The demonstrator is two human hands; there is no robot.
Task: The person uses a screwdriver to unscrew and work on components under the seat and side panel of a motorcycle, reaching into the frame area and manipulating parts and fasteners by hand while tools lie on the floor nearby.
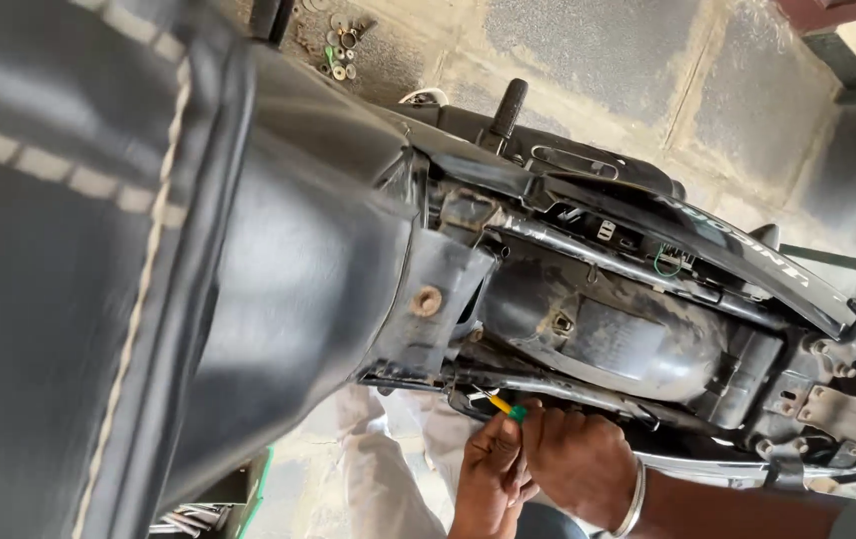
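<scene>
A motorcycle lies across the view with its black seat (98,250) raised at the left, baring the dusty black rear mudguard (607,339) and frame rails (587,255). Both my hands are low in the middle, by the lower frame rail. My right hand (579,464), with a metal bangle on the wrist, pinches the green end of a small yellow screwdriver (501,404). The screwdriver's tip points up-left at the rail. My left hand (491,477) is curled just under the tool and presses against the right hand. Its fingers are closed, and whether they also grip the tool is unclear.
Washers and small round parts (341,52) lie on the concrete floor at the top. A black footpeg (506,108) sticks up behind the frame. A green wire loop (665,266) hangs near the upper rail. White cloth (378,469) shows below the bike.
</scene>
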